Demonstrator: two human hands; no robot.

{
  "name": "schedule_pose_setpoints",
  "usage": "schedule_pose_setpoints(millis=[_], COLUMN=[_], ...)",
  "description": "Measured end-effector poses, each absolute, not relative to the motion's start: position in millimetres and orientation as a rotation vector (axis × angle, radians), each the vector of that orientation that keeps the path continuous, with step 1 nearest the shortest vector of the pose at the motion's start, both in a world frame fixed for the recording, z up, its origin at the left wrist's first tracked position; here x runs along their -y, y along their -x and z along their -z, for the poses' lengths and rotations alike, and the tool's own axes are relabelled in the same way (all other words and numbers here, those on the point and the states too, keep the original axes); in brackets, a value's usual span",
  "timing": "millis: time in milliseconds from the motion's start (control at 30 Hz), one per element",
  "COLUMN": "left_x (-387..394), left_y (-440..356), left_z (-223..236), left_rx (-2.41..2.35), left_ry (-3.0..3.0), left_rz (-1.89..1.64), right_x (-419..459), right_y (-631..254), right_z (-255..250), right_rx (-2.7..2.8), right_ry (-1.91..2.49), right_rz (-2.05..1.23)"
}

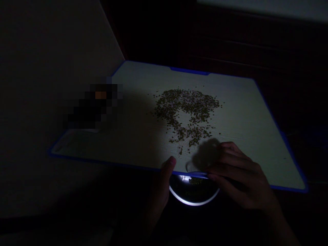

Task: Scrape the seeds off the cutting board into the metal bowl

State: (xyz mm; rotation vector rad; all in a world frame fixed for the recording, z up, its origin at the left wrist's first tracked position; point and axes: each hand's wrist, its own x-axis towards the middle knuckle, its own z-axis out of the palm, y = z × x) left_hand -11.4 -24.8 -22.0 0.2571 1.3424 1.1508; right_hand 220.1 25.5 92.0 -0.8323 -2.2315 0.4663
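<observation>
A pale board (123,136) with a blue rim slopes across the view, with many small greenish beans (174,106) scattered over its middle. My left hand (161,191) is at the board's near edge, thumb on top and fingers hidden below. Closed over the same edge farther right, my right hand (243,174) pinches a thin, clear-looking flat piece (196,171) lying against the board. Just below the edge, between my hands, is a shiny round bowl (194,204) with some beans inside. The board hides the bowl's far side.
A dark, blurred-out object (89,109) lies over the board's left side. A pale surface (51,68) spreads out at left. Dark horizontal boards or panels (243,48) fill the back right, beneath a pale strip (269,8). The light is very dim.
</observation>
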Motion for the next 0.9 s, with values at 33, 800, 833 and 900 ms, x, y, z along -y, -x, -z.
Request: schedule_pose_setpoints(millis=[33, 800, 833, 900], left_x=[24.4, 14.6, 14.9, 15.7], left_y=[10.9, -0.5, -0.1, 1.3], left_z=[19.1, -0.8, -1.3, -2.1], left_rx=[-1.394, -1.310, -1.304, -1.287], left_ry=[-0.241, -0.240, -0.245, -0.266], left_rz=[-1.148, -1.201, -1.209, -1.221], right_x=[-25.7, -33.5, -33.2, -32.3], right_y=[-220.3, -215.4, -215.5, -215.6], right_z=[-91.8, -87.3, -87.1, -87.0], right_rx=[2.227, 2.214, 2.215, 2.216], right_ry=[0.827, 0.994, 1.000, 1.022], right_rz=[-0.469, -0.281, -0.288, -0.301])
